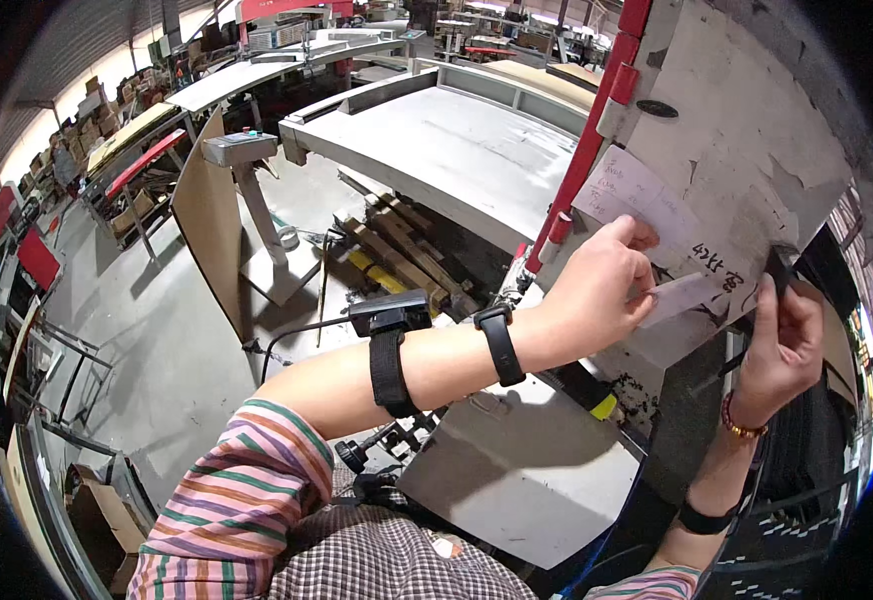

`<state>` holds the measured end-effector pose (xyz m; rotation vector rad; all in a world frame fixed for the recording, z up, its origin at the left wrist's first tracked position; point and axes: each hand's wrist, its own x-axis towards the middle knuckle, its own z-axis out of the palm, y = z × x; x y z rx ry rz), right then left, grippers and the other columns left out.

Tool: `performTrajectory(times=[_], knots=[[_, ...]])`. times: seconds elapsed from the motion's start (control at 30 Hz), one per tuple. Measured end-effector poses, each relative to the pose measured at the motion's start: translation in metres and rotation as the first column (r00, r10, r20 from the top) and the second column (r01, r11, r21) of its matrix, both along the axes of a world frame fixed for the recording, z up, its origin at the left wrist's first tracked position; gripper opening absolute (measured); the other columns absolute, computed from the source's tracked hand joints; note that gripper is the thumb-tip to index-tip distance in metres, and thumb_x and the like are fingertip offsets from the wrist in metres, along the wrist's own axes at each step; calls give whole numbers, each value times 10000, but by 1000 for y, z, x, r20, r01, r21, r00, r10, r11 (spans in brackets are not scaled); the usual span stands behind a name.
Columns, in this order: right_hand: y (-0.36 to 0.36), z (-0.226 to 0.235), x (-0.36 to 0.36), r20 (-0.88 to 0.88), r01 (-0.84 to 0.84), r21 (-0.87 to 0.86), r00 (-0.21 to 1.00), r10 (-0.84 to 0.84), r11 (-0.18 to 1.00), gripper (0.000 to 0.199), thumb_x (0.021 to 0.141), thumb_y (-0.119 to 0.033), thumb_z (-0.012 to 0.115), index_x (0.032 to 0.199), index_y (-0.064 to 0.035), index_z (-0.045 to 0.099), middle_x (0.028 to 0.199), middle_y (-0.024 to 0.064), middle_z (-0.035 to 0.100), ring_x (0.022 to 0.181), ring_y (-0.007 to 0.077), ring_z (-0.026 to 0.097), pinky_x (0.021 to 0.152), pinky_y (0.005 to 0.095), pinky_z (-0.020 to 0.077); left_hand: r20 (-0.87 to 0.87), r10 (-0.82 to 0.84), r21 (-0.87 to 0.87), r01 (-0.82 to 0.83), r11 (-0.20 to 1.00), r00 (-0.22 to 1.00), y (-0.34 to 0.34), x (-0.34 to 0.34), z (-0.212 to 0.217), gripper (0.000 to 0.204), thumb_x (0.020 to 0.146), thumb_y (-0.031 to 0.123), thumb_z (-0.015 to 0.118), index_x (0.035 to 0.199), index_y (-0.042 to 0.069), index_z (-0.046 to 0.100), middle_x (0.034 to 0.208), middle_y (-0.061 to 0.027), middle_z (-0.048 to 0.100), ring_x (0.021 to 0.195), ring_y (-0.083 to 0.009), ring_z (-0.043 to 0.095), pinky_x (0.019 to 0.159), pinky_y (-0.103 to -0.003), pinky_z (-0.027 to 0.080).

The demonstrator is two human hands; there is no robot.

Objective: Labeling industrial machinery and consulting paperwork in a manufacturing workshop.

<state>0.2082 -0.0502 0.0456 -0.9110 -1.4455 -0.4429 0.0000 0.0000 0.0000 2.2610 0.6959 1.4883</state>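
Observation:
In front of me to the right stands a tall grey panel (742, 125) with a worn, marked face. A white paper sheet with handwriting (637, 195) lies against it. My left hand (602, 285) is closed in a pinch on a small white paper strip (685, 298), just below that sheet. More dark handwriting shows on the panel beside the strip. My right hand (785, 340) is closed, thumb and fingers pinching a small flat black piece (780, 268) at the panel's lower right edge. The exact kind of the black piece cannot be made out.
A red edge bar (597, 130) runs along the panel's left side. Below my hands lies a grey plate (522, 470). Beyond are a large white-topped machine table (447, 130), a control box on a post (241, 148), and timber pieces (397, 245) on the floor.

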Motion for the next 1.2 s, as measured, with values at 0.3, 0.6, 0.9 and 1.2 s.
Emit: performTrajectory(times=[0.3, 0.6, 0.9, 1.2], knots=[[-27, -11, -26, 364, 84, 154, 922, -136, 985, 196, 682, 37, 767, 812, 1, 625, 808, 90, 604, 716, 209, 572, 650, 309, 447, 108, 201, 11, -203, 979, 974, 8, 19, 5, 161, 734, 83, 701, 679, -47, 624, 985, -173, 578, 928, -289, 581, 796, -340, 501], [-1, -14, -39, 422, 146, 117, 888, -182, 982, 235, 619, -51, 771, 776, -70, 598, 760, 21, 570, 718, 195, 538, 715, 322, 332, 178, 279, 44, -291, 956, 944, 7, 33, 3, 114, 710, 51, 691, 707, -50, 640, 929, -168, 567, 867, -300, 581, 777, -342, 489], [10, -5, -51, 419, 125, 112, 894, -161, 986, 215, 602, -63, 755, 736, -85, 588, 688, -2, 539, 662, 169, 532, 680, 312, 322, 219, 351, 5, -361, 933, 910, 12, 40, 1, 100, 700, 38, 681, 722, -49, 638, 911, -158, 549, 860, -303, 562, 760, -358, 480], [25, -22, -44, 376, 224, 33, 900, -220, 974, 200, 618, -92, 779, 707, -78, 600, 647, 5, 556, 623, 175, 540, 696, 316, 348, 213, 384, 10, -395, 919, 898, 12, 42, 2, 94, 675, 21, 675, 709, -49, 623, 903, -169, 543, 876, -314, 539, 783, -368, 463]])
